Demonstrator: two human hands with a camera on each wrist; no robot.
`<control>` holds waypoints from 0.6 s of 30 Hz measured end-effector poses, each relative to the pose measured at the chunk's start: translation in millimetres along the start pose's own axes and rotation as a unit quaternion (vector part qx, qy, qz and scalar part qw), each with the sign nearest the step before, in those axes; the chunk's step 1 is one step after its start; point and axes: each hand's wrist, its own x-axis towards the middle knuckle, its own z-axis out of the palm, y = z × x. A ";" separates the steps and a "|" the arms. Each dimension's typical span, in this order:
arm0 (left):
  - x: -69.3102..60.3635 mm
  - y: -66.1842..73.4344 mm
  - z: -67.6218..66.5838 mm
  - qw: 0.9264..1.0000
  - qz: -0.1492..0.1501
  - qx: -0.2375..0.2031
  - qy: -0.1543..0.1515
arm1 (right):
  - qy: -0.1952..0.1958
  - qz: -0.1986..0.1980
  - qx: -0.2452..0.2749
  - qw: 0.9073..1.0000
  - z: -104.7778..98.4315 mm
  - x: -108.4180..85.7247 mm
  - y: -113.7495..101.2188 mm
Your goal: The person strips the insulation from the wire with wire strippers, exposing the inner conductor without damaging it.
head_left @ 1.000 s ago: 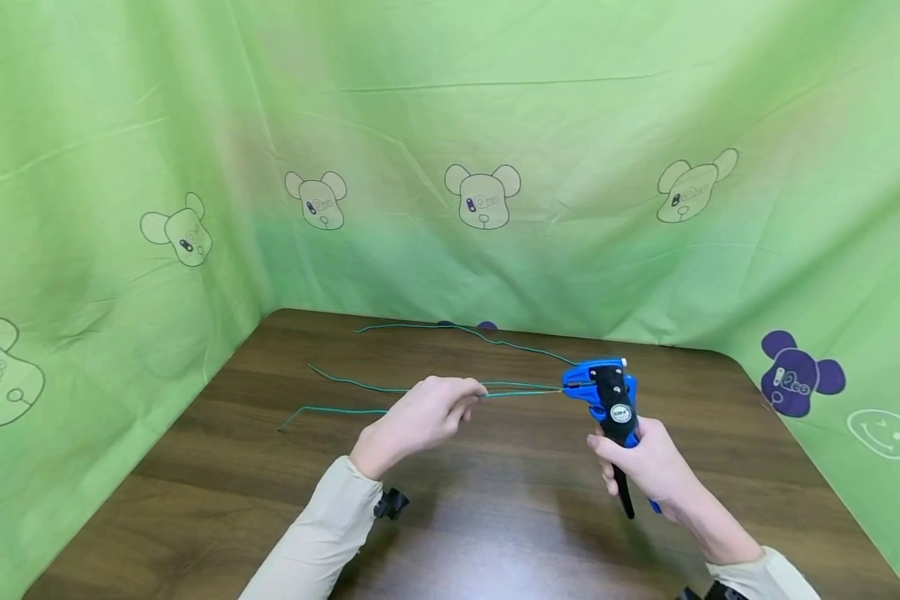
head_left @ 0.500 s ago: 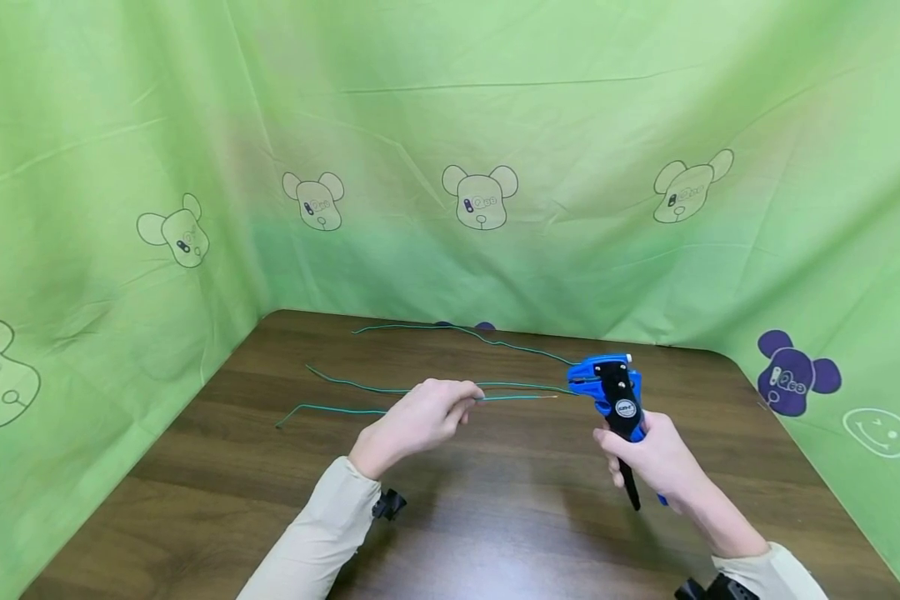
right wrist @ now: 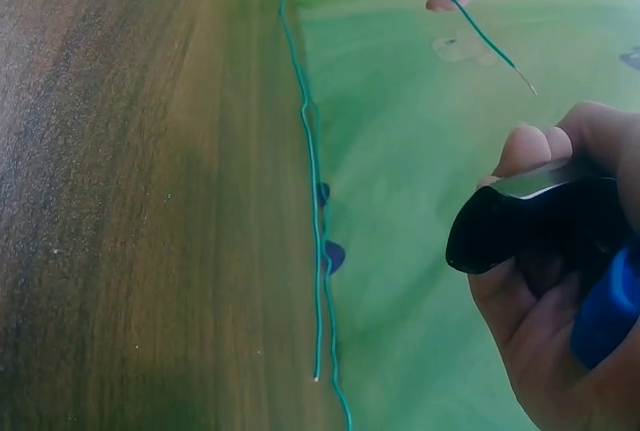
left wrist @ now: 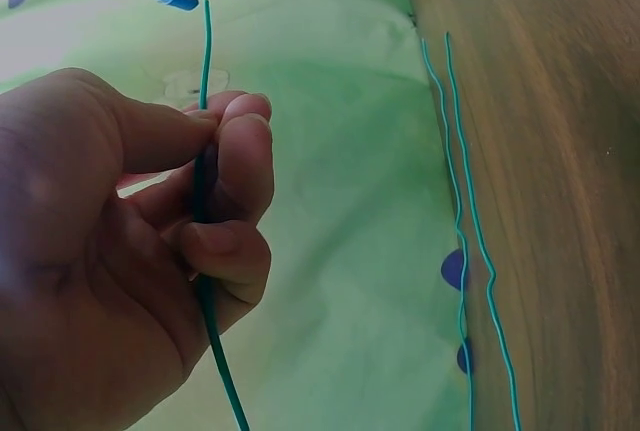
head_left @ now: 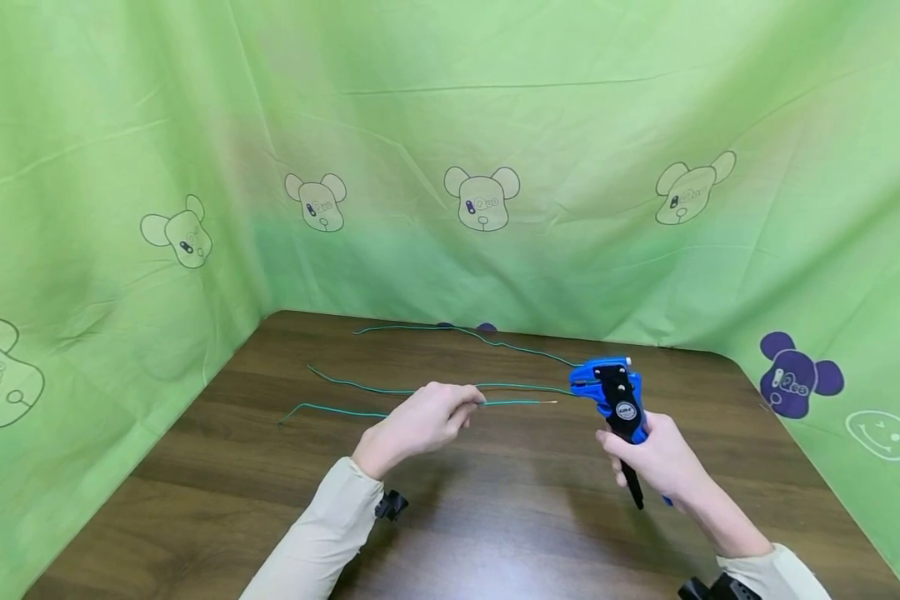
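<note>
Where the left hand (head_left: 420,419) pinches: green wire (head_left: 516,402), bare tip (head_left: 550,402) toward right hand (head_left: 657,457)
Gripped by right hand: blue-black wire stripper (head_left: 619,390)
Beyond left hand: two other wires (head_left: 521,386) on tabletop (head_left: 480,517)

"Qee" on the green cloth (head_left: 570,283) — tool badge (head_left: 626,411) illegible.

Dark wood-grain tabletop (head_left: 195,500) had a pale glare patch (head_left: 461,571) on its near part. Creased green fabric backdrop (head_left: 390,108) hung beyond the tabletop's far edge and both sides. Three outlined round-eared animal heads (head_left: 483,204) were printed in a row above the tabletop's far edge, two more outlined heads (head_left: 188,240) left of it. Solid purple animal head (head_left: 793,383) and white smiley outline (head_left: 881,436) sat right of the tabletop; two purple printed patches (head_left: 486,327) showed just over its far edge.
</note>
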 end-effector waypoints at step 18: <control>0.6 -5.4 3.5 1.000 -0.003 -0.003 -0.014 | -0.014 0.002 0.009 1.000 0.1 0.1 -1.9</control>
